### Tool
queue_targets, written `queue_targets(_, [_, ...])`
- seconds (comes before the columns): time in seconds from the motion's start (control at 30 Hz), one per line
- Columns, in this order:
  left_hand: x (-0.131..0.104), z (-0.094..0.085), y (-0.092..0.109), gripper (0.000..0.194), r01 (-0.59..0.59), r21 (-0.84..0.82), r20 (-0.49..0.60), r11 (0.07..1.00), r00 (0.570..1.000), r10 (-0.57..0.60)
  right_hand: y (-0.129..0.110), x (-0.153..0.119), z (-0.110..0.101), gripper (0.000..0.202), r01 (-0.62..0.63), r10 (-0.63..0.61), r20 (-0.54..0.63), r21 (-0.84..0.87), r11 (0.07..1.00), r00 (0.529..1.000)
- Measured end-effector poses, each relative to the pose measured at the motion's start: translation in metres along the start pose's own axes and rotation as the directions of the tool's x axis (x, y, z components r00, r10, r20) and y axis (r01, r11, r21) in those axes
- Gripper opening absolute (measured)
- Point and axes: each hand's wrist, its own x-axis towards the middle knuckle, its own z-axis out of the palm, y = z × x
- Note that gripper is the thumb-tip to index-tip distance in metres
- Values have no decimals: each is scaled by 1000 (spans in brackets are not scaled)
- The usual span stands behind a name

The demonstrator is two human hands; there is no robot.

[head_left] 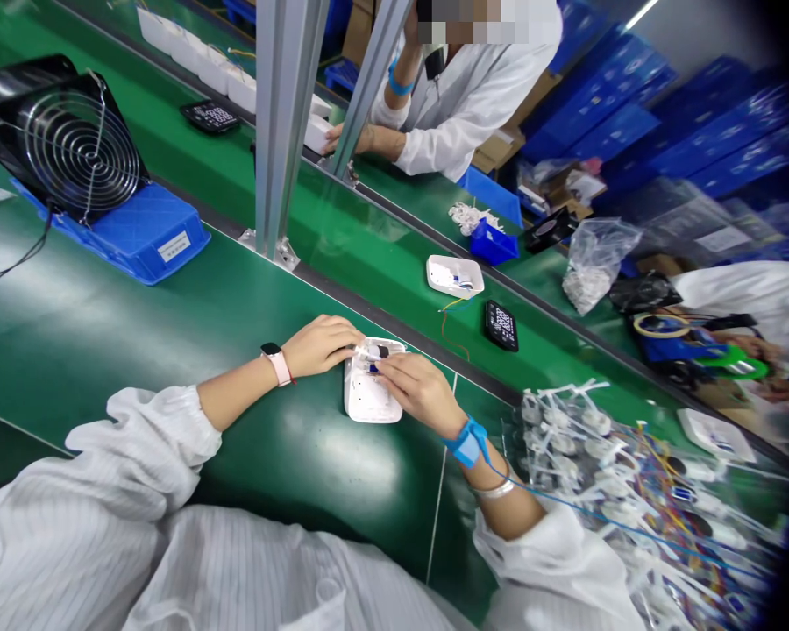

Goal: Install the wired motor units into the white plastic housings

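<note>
Dark green worktop [289, 438] runs alongside a brighter green conveyor belt [387, 263] under workshop light. On the right hand [421, 386], the fingers are bunched inside a white plastic housing [374, 409], touching a small blue-and-dark component [372, 368]; whether they pinch it or only press, I cannot tell. On the left hand [325, 340], the fingers are outstretched and close together, their tips at the housing's far left corner; any grip there is hidden.

That housing lies open side up on the worktop, near the belt. Work on it looks partway along: its far end holds parts, the near half shows white floor with small dark spots, and the cover is not on. How firmly the parts are seated is unclear.

Farther out, another open housing [434, 286] with parts inside and a black digital display panel [501, 325] sit on the belt. Bagged white wired components [558, 438] pile up beyond the right forearm; many appear left to use. Across the belt, a co-worker holds an electric screwdriver [435, 63].
</note>
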Motion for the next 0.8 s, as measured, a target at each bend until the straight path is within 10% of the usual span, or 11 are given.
queue_targets(0.43, [-2,-2,8,20,6,72,11,997,1000,-7,-3,-7,26,25,-29,48,-212,91,995,976])
queue_targets(0.63, [-3,-2,14,20,2,116,-6,993,1000,-1,-11,-3,29,11,-164,339,-515,356,920,787])
queue_targets(0.8, [-2,-2,16,20,-13,181,-5,983,1000,14,-15,14,23,13,-72,161,-348,255,964,924])
